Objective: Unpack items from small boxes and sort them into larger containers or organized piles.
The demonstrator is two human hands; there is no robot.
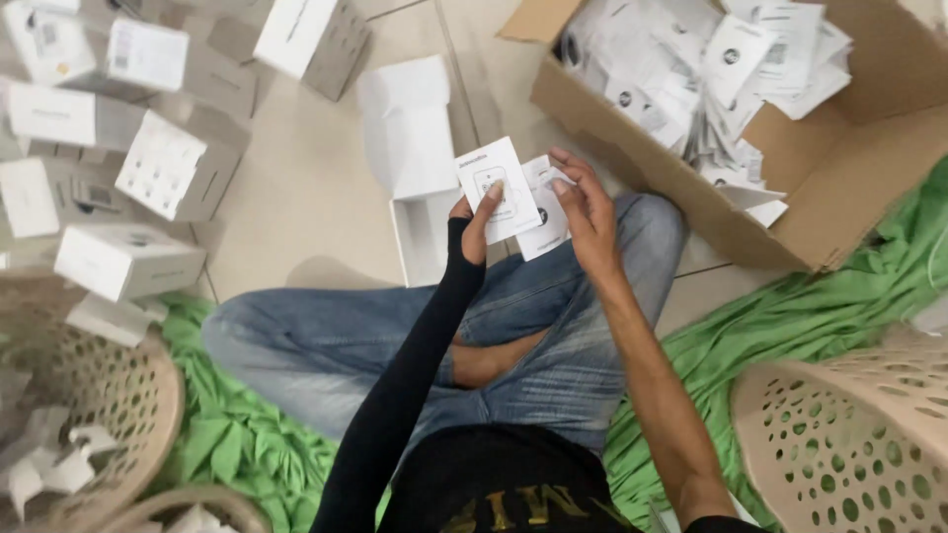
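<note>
- Here, a person sits cross-legged on a tiled floor (306, 197) in blue jeans (553, 336); both hands meet just beyond the knees, and the open white box (420, 168) lying on the tiles serves as the landmark.
- The left hand (472, 229) — its arm in a long black sleeve (415, 385) — pinches a small white card (500, 188) between thumb and fingers, held just to the right of the open white box and partly over its lower edge.
- The right hand (585, 212), bare-armed, is closed on folded white leaflets (546, 212) that sit right behind that card, touching it; its fingertips curl over their top edge.
- A cardboard carton (820, 188) full of loose white leaflets stands well to the right of the open white box, flaps open.
- A heap of closed white boxes (128, 168) lies to the left of it, stacked unevenly.
- Green cloth (820, 306) spreads under the person, nearer the camera than the open white box.
- Two perforated beige baskets sit nearest the camera: one (118, 405) at lower left holding white scraps, the other (849, 444) at lower right — its contents cannot be seen.
</note>
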